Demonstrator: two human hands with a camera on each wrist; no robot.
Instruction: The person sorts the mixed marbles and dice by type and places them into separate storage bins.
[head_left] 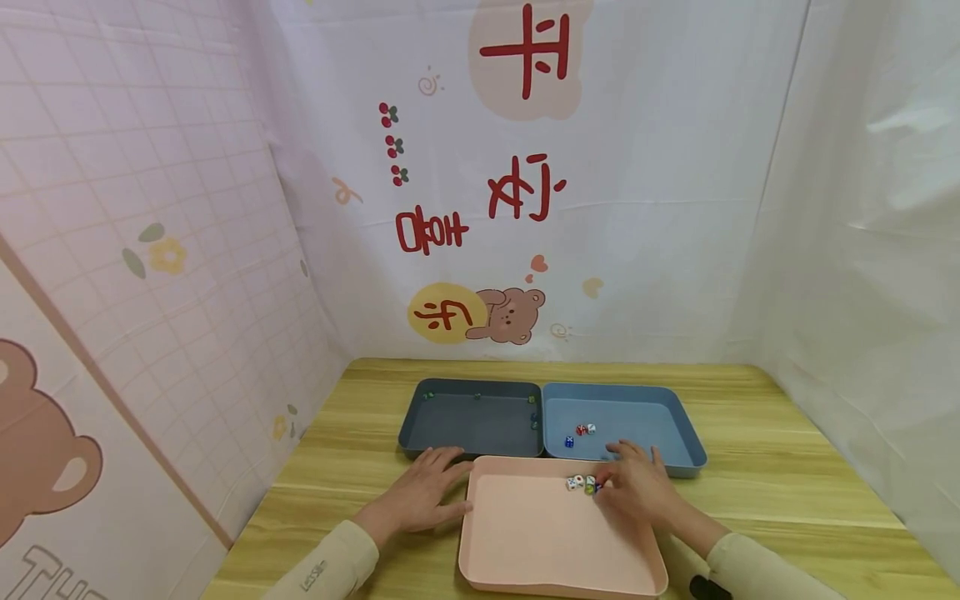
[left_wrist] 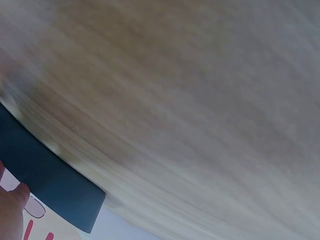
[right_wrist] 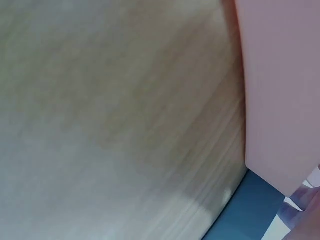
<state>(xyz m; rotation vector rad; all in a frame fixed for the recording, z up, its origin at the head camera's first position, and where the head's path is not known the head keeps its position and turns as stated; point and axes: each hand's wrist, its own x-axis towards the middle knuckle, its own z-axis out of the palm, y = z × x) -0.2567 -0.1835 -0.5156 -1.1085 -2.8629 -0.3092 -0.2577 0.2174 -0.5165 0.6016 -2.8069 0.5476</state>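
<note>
A pink tray (head_left: 525, 533) lies on the table nearest the person. Several dice, among them a white die (head_left: 572, 483), sit together by its far right side. My right hand (head_left: 637, 487) reaches over that tray's right side, its thumb and a fingertip right at the dice. Whether a die is pinched there cannot be made out. My left hand (head_left: 420, 492) lies beside the tray's left wall with fingers extended, thumb against the rim. In the left wrist view only part of the left hand (left_wrist: 11, 210) shows; in the right wrist view, fingers (right_wrist: 306, 220) show at the corner.
Behind the pink tray stand a dark grey-blue tray (head_left: 472, 425) with several small green dice along its edges and a blue tray (head_left: 637, 417) holding a blue die (head_left: 569, 442), a red die (head_left: 581, 430) and a pale die (head_left: 591, 429). Printed cloth (head_left: 637, 208) hangs around the wooden table (head_left: 780, 467).
</note>
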